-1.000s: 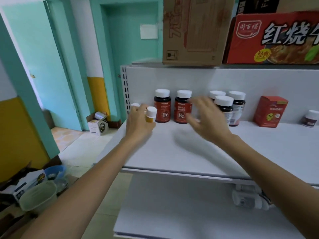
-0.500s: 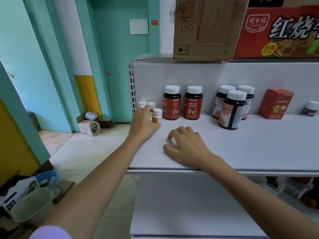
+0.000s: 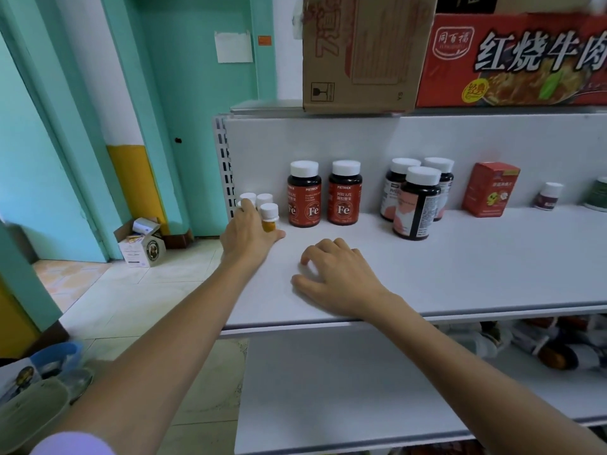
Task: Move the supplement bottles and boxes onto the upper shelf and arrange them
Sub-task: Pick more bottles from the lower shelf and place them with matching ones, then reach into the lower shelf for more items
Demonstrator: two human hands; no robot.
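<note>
On the white upper shelf [image 3: 460,274], my left hand [image 3: 248,239] curls round a small yellow bottle [image 3: 270,218] with a white cap. That bottle stands next to two other small white-capped bottles [image 3: 256,198] at the shelf's left end. My right hand [image 3: 335,277] rests on the shelf in front, fingers loosely curled and holding nothing. Along the back wall stand two red Fe bottles [image 3: 323,195], three dark bottles with pink labels [image 3: 415,208], a red box [image 3: 489,188] and a small dark bottle [image 3: 548,196].
A cardboard box [image 3: 364,54] and a red noodle carton [image 3: 525,60] sit on the top board above. Several bottles [image 3: 558,349] lie on the lower shelf at the right. A small carton [image 3: 141,246] stands on the floor at the left, by teal doors.
My right hand came down from the dark bottles and now rests on the shelf. My left hand brought the small yellow bottle beside the two other small bottles.
</note>
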